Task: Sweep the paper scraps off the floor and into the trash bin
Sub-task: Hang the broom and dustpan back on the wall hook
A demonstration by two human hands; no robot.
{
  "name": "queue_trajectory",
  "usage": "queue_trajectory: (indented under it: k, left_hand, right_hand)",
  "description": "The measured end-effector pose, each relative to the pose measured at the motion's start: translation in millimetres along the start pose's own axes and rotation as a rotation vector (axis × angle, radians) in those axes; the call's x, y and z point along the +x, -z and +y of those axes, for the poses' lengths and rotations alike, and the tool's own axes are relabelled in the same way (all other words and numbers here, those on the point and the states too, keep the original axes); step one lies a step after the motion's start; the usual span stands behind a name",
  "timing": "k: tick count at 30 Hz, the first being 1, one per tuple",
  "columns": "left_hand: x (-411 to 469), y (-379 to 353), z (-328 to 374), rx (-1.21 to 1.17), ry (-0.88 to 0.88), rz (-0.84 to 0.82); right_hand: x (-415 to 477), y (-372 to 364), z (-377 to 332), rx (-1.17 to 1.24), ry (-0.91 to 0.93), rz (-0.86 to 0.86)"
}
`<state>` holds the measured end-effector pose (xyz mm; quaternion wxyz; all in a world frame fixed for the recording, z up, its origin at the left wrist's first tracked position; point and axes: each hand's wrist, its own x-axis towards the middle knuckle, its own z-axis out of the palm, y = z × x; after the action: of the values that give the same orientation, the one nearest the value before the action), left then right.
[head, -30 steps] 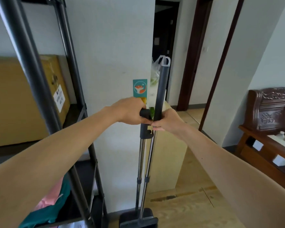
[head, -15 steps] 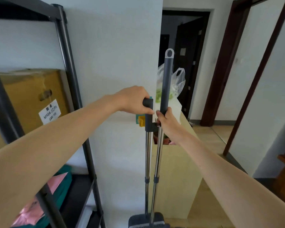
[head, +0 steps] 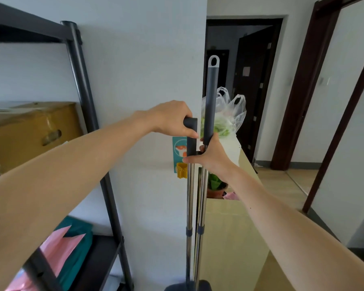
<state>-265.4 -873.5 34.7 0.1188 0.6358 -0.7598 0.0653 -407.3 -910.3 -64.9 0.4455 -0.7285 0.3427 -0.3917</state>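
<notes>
Fingers of the left hand [head: 171, 120] curl over the dustpan handle [head: 191, 132]. Right hand [head: 214, 158] fingers wrap the broom [head: 211, 97] just beside it, thumb pressed on the dustpan handle; both poles stand upright below.

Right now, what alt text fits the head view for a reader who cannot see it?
A person's left hand grips the bent dustpan handle while the right hand holds the taller broom handle beside it, both upright before a white wall, next to a dark metal shelf.
</notes>
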Motion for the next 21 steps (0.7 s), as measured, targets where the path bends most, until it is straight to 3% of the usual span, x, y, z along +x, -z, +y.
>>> queue_trajectory:
  k: [9,21]
  left_hand:
    - [7,14,-20,0.085,0.029,0.027]
    - [9,6,-25,0.279,-0.078,0.119]
  right_hand:
    - [14,-18,-13,0.045,0.034,0.038]
    - [23,-28,-1,0.067,0.015,0.125]
